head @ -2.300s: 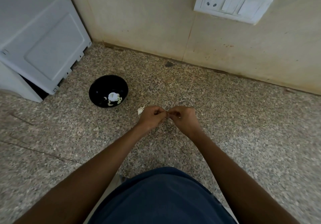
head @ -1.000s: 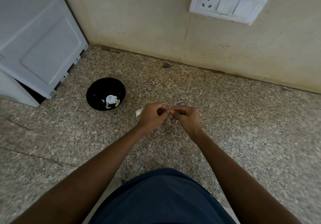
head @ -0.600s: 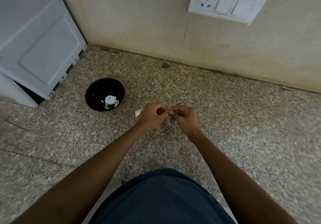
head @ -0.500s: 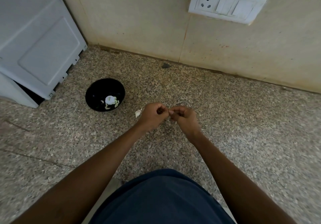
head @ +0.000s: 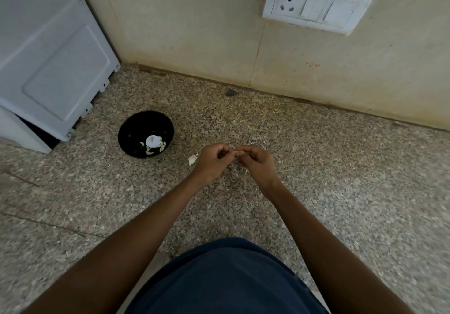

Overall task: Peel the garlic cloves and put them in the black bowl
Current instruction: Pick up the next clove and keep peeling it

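A small garlic clove (head: 235,153) is pinched between the curled fingertips of the left hand (head: 212,161) and the right hand (head: 256,160), held together above a speckled granite counter (head: 341,167). A black bowl (head: 145,134) holding peeled cloves (head: 154,144) is seen near the left hand, with an unpeeled clove (head: 192,160) lying between them.

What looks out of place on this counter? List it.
Little stands out. A white garlic piece lies loose on the granite counter, outside the black bowl, beside the left hand. Pale bits of skin are scattered under the right hand. A dark spot marks the counter near the wall.
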